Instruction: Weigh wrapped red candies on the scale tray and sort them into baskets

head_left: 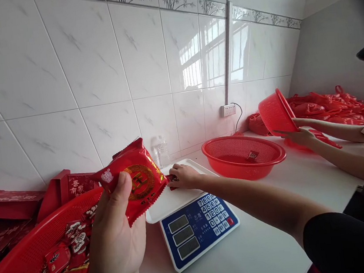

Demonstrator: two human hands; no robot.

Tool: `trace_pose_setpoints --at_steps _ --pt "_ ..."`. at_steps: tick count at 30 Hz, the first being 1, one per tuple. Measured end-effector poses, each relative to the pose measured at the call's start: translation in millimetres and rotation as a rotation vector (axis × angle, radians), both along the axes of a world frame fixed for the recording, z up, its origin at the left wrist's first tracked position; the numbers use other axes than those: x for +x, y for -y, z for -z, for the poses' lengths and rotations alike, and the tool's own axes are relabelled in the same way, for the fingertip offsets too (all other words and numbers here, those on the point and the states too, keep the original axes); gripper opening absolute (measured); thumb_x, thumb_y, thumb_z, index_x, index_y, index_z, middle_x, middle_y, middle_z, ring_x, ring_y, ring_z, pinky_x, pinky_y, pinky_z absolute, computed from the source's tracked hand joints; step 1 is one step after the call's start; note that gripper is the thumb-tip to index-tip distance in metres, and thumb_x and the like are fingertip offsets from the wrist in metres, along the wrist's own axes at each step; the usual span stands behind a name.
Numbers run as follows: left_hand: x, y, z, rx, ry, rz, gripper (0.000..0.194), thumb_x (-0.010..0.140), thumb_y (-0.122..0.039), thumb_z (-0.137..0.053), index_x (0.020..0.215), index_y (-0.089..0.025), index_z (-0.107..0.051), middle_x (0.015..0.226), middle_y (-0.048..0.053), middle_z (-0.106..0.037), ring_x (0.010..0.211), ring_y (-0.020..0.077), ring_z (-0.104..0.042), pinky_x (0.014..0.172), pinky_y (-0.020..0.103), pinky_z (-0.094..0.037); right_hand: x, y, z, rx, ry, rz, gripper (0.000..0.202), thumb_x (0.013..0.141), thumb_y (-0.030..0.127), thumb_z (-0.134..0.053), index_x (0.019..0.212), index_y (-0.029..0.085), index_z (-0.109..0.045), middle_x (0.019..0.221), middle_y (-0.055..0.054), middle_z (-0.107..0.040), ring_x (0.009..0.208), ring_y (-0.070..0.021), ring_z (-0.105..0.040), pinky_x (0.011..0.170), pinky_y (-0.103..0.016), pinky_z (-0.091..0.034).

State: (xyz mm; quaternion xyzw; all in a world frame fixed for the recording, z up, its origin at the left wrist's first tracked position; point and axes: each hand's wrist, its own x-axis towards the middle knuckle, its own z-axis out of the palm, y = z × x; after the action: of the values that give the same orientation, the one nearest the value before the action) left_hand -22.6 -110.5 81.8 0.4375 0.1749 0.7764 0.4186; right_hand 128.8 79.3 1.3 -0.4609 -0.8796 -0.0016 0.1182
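Pinched between thumb and fingers, a shiny red packet (146, 182) fills our left hand (116, 223), held up in front of the scale (199, 231). Our right hand (186, 176) reaches over the white pan (160, 207), fingers curled down at a small dark-red wrapped piece (173, 181); we cannot tell whether they grip it. Beside our left wrist, a red basket (51, 212) holds many wrapped pieces (60, 260). Beyond the scale stands another red basket (210, 153), and to its right a co-worker tilts a third basket (273, 115).

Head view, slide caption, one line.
Left hand grips a red packet; right hand over the white tray of a digital scale.
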Motion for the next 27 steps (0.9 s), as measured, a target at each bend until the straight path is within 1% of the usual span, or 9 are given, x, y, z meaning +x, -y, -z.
trace_pose_setpoints --at_steps 3,6,10,13,16,19,23,25,27 --pt "-0.6 0.8 -1.1 -0.008 -0.002 -0.026 0.015 0.091 -0.025 -0.065 0.099 -0.024 -0.078 0.116 0.001 -0.077 0.129 0.0221 -0.059 0.109 0.032 -0.050 9.1 -3.0 -0.8 0.046 -0.040 0.031 0.031 0.097 0.040 -0.060 0.117 0.018 -0.064 0.117 -0.008 -0.067 0.097 -0.0209 -0.067 0.085 -0.042 -0.056" --pt "-0.8 1.1 -1.8 -0.004 0.001 -0.040 0.015 0.091 -0.024 -0.066 0.099 -0.025 -0.078 0.117 0.000 -0.077 0.129 0.0215 -0.059 0.107 0.031 -0.051 28.9 -9.9 -7.5 0.109 -0.105 0.115 0.029 0.098 0.039 -0.060 0.116 0.017 -0.064 0.115 -0.008 -0.067 0.095 -0.0200 -0.067 0.083 -0.041 -0.057" --pt "-0.4 2.4 -2.3 -0.009 0.011 -0.050 0.014 0.089 -0.023 -0.067 0.098 -0.025 -0.078 0.118 0.000 -0.076 0.126 0.0224 -0.062 0.103 0.030 -0.054 76.2 -24.4 -26.4 0.194 -0.193 0.320 0.028 0.099 0.037 -0.059 0.119 0.018 -0.063 0.121 -0.009 -0.065 0.099 -0.0212 -0.066 0.085 -0.042 -0.057" --pt "-0.7 3.3 -1.7 -0.008 -0.002 -0.042 0.014 0.090 -0.023 -0.067 0.098 -0.024 -0.078 0.119 0.001 -0.076 0.128 0.0224 -0.060 0.103 0.029 -0.054 118.6 -33.6 -38.4 0.198 -0.230 0.479 0.030 0.098 0.036 -0.060 0.122 0.019 -0.062 0.125 -0.009 -0.063 0.103 -0.0221 -0.066 0.086 -0.043 -0.057" --pt "-1.5 2.7 0.2 -0.005 -0.008 -0.050 0.015 0.091 -0.021 -0.066 0.097 -0.025 -0.079 0.116 0.000 -0.077 0.131 0.0209 -0.058 0.106 0.028 -0.052 154.8 -38.4 -40.3 0.147 -0.260 0.608 0.031 0.098 0.035 -0.061 0.124 0.019 -0.061 0.126 -0.010 -0.063 0.104 -0.0228 -0.066 0.087 -0.044 -0.057" --pt "-1.4 1.6 1.6 -0.018 -0.004 -0.054 0.015 0.091 -0.021 -0.065 0.097 -0.026 -0.079 0.114 0.000 -0.078 0.132 0.0200 -0.057 0.108 0.028 -0.050 179.0 -39.6 -34.6 0.076 -0.304 0.698 0.032 0.097 0.034 -0.061 0.125 0.018 -0.061 0.126 -0.010 -0.063 0.104 -0.0229 -0.066 0.087 -0.044 -0.057" --pt "1.0 0.1 0.8 -0.020 -0.015 -0.050 0.015 0.091 -0.024 -0.066 0.100 -0.026 -0.078 0.111 0.001 -0.079 0.132 0.0206 -0.057 0.109 0.030 -0.049 188.7 -38.9 -29.2 0.024 -0.397 0.737 0.033 0.097 0.034 -0.061 0.126 0.018 -0.060 0.128 -0.010 -0.062 0.106 -0.0237 -0.065 0.088 -0.045 -0.057" --pt "2.5 -1.7 0.7 -0.027 -0.022 -0.048 0.016 0.090 -0.026 -0.068 0.102 -0.026 -0.078 0.106 0.002 -0.080 0.132 0.0216 -0.057 0.109 0.032 -0.049 180.2 -37.8 -31.2 0.018 -0.454 0.697 0.033 0.097 0.034 -0.061 0.127 0.019 -0.060 0.129 -0.010 -0.062 0.107 -0.0240 -0.065 0.089 -0.045 -0.056" --pt "3.9 -4.9 2.2 -0.037 -0.028 -0.041 0.017 0.089 -0.028 -0.070 0.104 -0.025 -0.078 0.100 0.003 -0.080 0.132 0.0226 -0.057 0.109 0.033 -0.049 160.4 -33.9 -36.8 0.011 -0.514 0.601 0.033 0.097 0.034 -0.062 0.127 0.019 -0.060 0.130 -0.010 -0.061 0.109 -0.0244 -0.064 0.091 -0.046 -0.056"
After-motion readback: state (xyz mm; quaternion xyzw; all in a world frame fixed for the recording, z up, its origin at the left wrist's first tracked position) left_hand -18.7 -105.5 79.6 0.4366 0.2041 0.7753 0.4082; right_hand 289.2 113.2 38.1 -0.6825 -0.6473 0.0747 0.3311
